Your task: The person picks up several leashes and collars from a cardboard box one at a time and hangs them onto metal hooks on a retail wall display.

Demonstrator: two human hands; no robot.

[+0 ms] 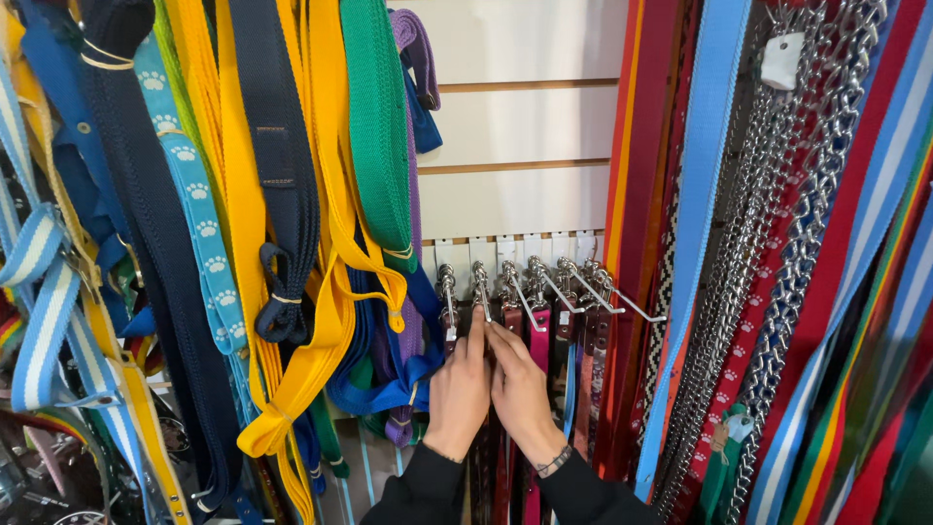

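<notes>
While both hands work hook row (544, 282): left hand (459, 389), right hand (520, 394) pinching collar (483, 292) top. Likely light, limp strap; best grip near buckle.

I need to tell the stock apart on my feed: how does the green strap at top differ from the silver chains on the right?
The green strap is flat woven fabric; the silver chains are metal links. The green strap hangs left of both hands, the silver chains right. The strap's end is folded back; the chains run past the frame bottom. Both hang from the wall.

Bright, even light; sharp, edges slightly bowed
</notes>
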